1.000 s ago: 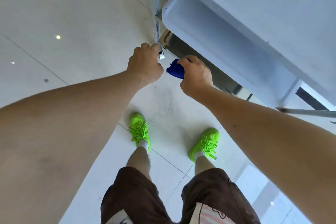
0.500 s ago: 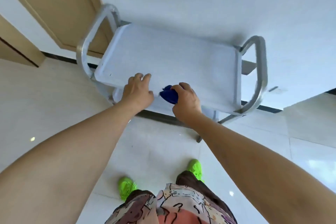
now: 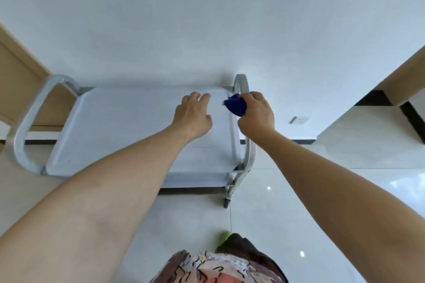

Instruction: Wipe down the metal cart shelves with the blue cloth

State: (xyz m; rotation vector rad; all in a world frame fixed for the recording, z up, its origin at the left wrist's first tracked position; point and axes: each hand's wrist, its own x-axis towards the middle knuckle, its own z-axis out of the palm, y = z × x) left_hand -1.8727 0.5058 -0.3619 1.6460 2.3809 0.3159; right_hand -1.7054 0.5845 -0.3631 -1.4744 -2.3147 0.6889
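A white wall (image 3: 207, 18) fills the upper view, with glossy pale floor tiles (image 3: 322, 190) below it and wooden door frames at the left and right edges. Against the wall stands the metal cart (image 3: 34, 122), its flat top shelf (image 3: 115, 126) framed by curved tubular handles at both ends; a lower shelf edge and one caster (image 3: 226, 202) show beneath the near right corner. The left hand (image 3: 193, 117) rests over the top shelf toward its right end, fingers loosely spread and holding nothing. The right hand (image 3: 256, 114) is at the shelf's far right corner beside the right handle, its fingers clamped around the bunched blue cloth (image 3: 235, 104), which sits at the shelf's raised right rim. A white wall socket (image 3: 299, 119) sits low on the wall to the right, and a green shoe (image 3: 225, 236) shows near the bottom.
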